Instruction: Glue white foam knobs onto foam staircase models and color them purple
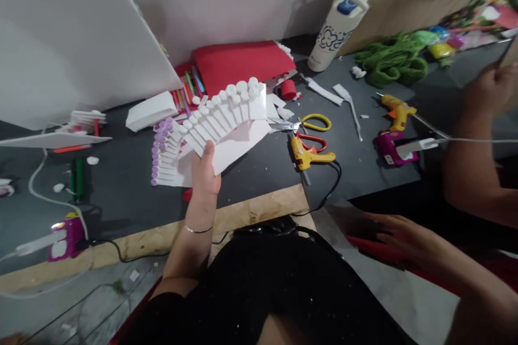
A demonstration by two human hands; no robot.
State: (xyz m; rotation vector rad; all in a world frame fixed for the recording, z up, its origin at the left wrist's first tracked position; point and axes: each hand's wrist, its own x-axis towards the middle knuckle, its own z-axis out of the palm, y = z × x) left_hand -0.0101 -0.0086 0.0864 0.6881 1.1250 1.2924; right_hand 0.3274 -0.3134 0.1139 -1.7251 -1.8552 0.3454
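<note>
My left hand [205, 173] is closed on a white card strip [210, 128], thumb on top. The strip carries a fan-like row of narrow white stems with round white rolled tops. Just below and left of it, a similar fan with lilac rolled tops [162, 152] lies on the table, partly covered. A white paper sheet [238, 145] shows under the held strip. My right hand [399, 234] is low at the right, below the table edge, over something red and black. Its fingers look stretched out and are slightly blurred; nothing is visible in them.
Scissors [291, 125] and a yellow glue gun [305, 155] lie right of the strip. Another glue gun [396, 110] is by a purple power block [394, 148]. A tumbler [334, 35], red foam sheet [243, 64] and green yarn [392, 59] stand behind. A co-worker's hand [483, 91] holds cardboard.
</note>
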